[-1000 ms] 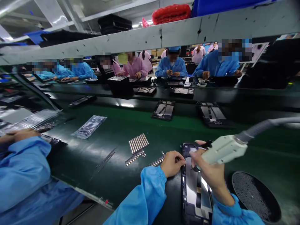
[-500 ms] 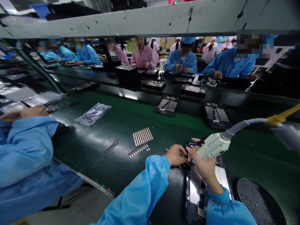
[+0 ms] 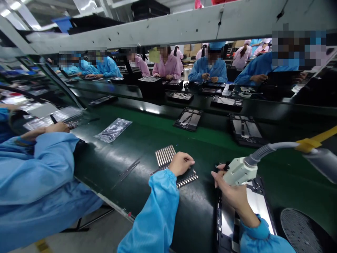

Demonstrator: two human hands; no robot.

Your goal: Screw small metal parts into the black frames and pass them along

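Observation:
My left hand (image 3: 182, 163) is over the strips of small parts, its fingertips pinched together; whatever they hold is hidden. Under and beside it lie a panel of pale metallic strips (image 3: 164, 154) and a dark strip with small bright pieces (image 3: 187, 180). My right hand (image 3: 230, 186) is wrapped round a pale corded power tool that looks like an electric screwdriver (image 3: 240, 171); its tip is hidden. Below that hand lies an open tablet-like device (image 3: 259, 198) with silver plates and a black frame, partly covered by my forearm.
Tweezers (image 3: 129, 168) and a clear plastic bag (image 3: 113, 130) lie to the left. Farther back are more open devices (image 3: 189, 119). A round dark dish (image 3: 300, 225) stands at right. A co-worker's sleeve (image 3: 52, 154) is at left; a beam (image 3: 158, 30) spans overhead.
My left hand has moved left, away from the device, to the strips of parts. A dark strip now shows beside it. My right hand keeps hold of the tool near the device.

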